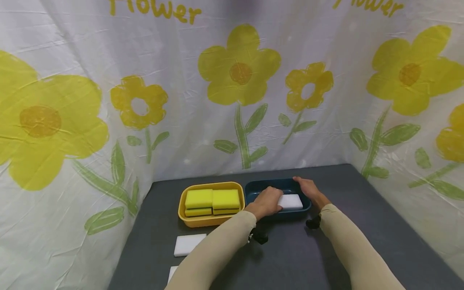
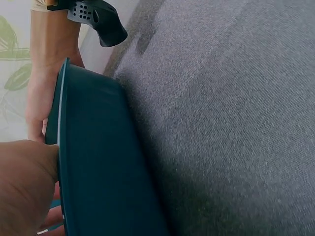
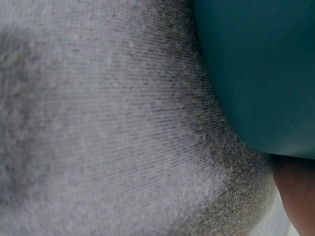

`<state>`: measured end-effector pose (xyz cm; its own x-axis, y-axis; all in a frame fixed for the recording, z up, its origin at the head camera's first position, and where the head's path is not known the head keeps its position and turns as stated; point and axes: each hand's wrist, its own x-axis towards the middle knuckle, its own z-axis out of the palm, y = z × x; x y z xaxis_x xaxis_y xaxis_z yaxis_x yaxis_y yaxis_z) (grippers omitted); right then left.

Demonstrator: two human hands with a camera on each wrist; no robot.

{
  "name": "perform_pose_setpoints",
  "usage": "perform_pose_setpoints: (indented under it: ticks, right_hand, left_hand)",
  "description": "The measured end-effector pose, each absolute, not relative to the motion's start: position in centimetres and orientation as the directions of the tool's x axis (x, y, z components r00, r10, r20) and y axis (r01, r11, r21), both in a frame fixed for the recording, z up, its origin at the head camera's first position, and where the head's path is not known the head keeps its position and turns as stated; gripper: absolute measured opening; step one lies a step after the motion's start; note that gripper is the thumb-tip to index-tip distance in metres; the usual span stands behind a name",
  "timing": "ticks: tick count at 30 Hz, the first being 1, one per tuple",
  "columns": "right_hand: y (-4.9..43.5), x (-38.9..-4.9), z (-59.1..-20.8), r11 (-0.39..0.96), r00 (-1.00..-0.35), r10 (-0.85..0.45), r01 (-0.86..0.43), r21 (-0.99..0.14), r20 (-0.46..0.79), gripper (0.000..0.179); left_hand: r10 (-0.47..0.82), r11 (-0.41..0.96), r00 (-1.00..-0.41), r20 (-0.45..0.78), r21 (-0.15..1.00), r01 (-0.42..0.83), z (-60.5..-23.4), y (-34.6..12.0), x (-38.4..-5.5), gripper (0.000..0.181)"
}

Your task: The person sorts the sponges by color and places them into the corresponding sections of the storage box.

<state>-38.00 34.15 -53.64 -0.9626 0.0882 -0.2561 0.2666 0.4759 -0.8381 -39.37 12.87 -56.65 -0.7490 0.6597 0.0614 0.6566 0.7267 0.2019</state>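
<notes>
A: ok headcount time, how many trays?

B: Two. One yellow tray a bit left of centre, one blue tray right of centre.

A: Sponges?

B: I get four yellow sponges showing, can't tell if more sit underneath. Also three white blocks: one right of centre, two lower left, the bottom one mostly cut off.

A: Hands?

B: Two lol. Left hand and right hand, both right of centre.

A: Flowers?

B: Six painted flowers, one clipped at the right edge.

white curtain | yellow flowers on green stems | "Flower" lettering above | dark grey table
</notes>
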Motion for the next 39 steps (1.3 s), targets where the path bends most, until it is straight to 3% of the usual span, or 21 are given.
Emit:
perform_pose_setpoints:
  ticks: [3, 11, 16, 32, 39]
  right_hand:
    - [34.1, -38.0, -53.5, 0.465, -0.962, 0.087, 0.270, -0.843, -0.260, 0.075]
    - [34.3, -37.6, -53.3, 0.470, -0.966, 0.063, 0.250, -0.847, -0.250, 0.077]
    - [34.3, -37.3, -53.2, 0.466, -0.966, 0.070, 0.252, -0.848, -0.249, 0.079]
    - [34.2, -37.4, -53.1, 0.476, -0.968, 0.055, 0.242, -0.846, -0.245, 0.077]
    - [33.9, -37.3, -53.0, 0.480, -0.966, 0.061, 0.249, -0.841, -0.252, 0.078]
  left_hand:
    - [0.659, 0.731, -0.751, 0.042, 0.200, 0.652, -52.6, 11.6, -36.5, 0.039]
    - [0.687, 0.720, -0.725, 0.040, 0.099, 0.687, -48.5, 8.5, -33.4, 0.046]
    - [0.720, 0.694, -0.693, 0.043, -0.006, 0.720, -48.4, 6.6, -32.8, 0.053]
    - [0.790, 0.613, -0.611, 0.057, -0.117, 0.782, -45.4, 0.8, -30.0, 0.051]
    - [0.777, 0.629, -0.628, 0.044, -0.102, 0.770, -45.1, -2.5, -28.7, 0.055]
